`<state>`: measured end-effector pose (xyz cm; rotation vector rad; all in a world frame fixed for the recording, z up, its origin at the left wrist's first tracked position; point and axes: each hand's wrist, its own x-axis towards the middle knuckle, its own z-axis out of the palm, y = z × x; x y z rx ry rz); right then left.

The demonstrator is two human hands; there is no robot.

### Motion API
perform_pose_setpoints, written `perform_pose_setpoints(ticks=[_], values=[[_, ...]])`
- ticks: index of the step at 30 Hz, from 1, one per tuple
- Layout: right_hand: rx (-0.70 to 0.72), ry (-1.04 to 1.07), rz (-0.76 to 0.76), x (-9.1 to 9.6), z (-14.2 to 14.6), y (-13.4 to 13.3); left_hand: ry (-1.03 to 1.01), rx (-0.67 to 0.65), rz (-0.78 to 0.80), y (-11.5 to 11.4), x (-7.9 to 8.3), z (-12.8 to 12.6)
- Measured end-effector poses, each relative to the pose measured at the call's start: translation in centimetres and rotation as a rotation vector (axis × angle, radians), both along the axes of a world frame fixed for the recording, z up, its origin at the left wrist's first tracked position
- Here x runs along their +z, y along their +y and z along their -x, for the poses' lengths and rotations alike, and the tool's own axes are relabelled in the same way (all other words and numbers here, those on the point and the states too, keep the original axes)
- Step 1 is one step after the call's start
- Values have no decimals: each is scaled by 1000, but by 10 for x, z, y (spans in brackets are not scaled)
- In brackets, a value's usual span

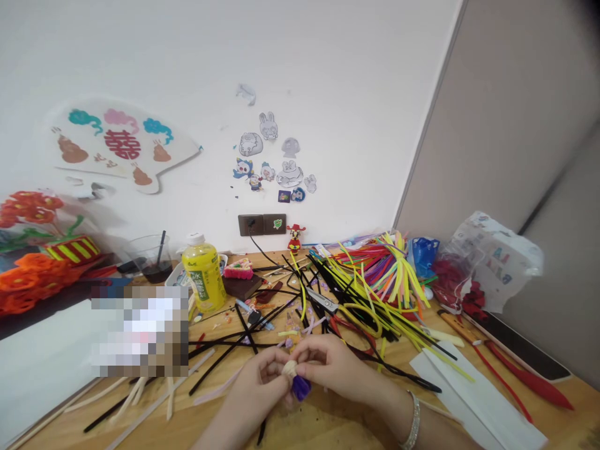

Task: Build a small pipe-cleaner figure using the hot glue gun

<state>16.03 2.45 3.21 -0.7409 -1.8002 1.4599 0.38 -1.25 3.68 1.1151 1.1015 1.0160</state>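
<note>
Both hands meet low in the middle of the head view, fingers pinched around one small craft piece. Its upper part is cream and rounded, and a purple part hangs below. My left hand grips it from the left side. From the right, my right hand pinches it with thumb and fingers; a bracelet circles that wrist. The fingers cover part of the piece. Just beyond the hands lie black pipe cleaners and scissors with their blades pointing away to the left.
A bundle of coloured pipe cleaners spreads at the back right. A yellow drink bottle stands back left, beside a plastic cup of dark liquid. White paper and red-handled pliers or cutters lie right. Orange flowers stand left.
</note>
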Motion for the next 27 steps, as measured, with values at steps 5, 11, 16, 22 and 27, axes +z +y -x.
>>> perform_pose_setpoints(ticks=[5,11,16,22,27], values=[[-25,-71,-37,2,-2,1,-73,-29,72,2,0,3],[-48,-105,-77,1,-3,3,-106,-45,131,4,-2,5],[-48,-90,-68,0,-2,2,-78,-81,94,7,-9,7],[-54,-91,-73,-1,-2,3,-95,-94,75,7,-10,7],[-50,-96,-60,-2,-3,4,-84,-108,48,6,-7,7]])
